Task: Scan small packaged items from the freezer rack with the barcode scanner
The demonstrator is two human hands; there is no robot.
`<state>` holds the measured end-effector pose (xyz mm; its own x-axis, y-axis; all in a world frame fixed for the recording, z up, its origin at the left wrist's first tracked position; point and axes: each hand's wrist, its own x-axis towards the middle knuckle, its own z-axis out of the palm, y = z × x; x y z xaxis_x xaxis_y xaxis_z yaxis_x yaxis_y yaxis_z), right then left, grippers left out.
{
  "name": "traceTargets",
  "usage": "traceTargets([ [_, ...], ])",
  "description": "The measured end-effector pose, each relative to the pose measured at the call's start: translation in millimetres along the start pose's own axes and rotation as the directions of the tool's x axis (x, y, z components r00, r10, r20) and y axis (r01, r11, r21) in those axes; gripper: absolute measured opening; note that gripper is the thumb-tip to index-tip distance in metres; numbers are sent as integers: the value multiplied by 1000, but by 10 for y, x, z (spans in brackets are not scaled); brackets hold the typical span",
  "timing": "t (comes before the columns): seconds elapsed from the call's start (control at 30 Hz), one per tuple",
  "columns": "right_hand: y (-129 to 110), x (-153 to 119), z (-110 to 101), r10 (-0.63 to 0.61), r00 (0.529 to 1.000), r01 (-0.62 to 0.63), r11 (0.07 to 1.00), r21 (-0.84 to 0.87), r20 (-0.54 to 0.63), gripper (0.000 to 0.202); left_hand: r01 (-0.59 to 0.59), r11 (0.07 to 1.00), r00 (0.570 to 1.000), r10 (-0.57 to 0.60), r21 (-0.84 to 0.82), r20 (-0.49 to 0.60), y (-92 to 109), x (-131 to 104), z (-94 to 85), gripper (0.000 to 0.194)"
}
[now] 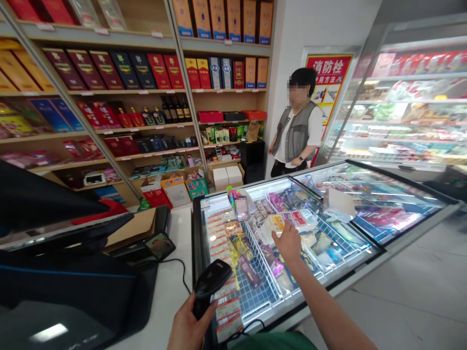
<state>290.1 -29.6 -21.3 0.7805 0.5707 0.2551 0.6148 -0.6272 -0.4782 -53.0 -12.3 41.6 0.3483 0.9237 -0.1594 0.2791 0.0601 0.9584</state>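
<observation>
At seven o'clock in the view, the left hand (190,322) grips a black handheld barcode scanner (215,278) by its handle. At four o'clock, a clear plastic pack with yellow and red labels (299,218) lies on the glass-topped chest freezer (346,283); the right hand (290,241) reaches to the pack's near edge, thumb and fingers apart, though whether they touch it I cannot tell. A person in a grey vest (297,135) stands at two o'clock.
</observation>
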Motion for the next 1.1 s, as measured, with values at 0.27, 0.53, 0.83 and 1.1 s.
traceTargets([
  [0.27, 238, -52, -139, -100, 986, 138, 934, 328, -130, 69, 3, 996, 998, 2, -87, 57, 3, -11, 87, 49],
  [0.53, 213, -215, -544, 87, 995, -84, 463, 883, 48, 74, 7, 995, 998, 0, -103, 69, 24, -59, 99, 50],
  [0.83, 141, -563, -558, 132, 802, -545, -236, 804, 582, 31, -25, 994, 998, 31, -107, 52, 61, -133, 112, 47],
  [1.1, 190, -1036, -316, -109, 470, -875, -192, 445, 876, 45, -37, 993, 998, 43, -108, 54, 43, -156, 97, 48],
])
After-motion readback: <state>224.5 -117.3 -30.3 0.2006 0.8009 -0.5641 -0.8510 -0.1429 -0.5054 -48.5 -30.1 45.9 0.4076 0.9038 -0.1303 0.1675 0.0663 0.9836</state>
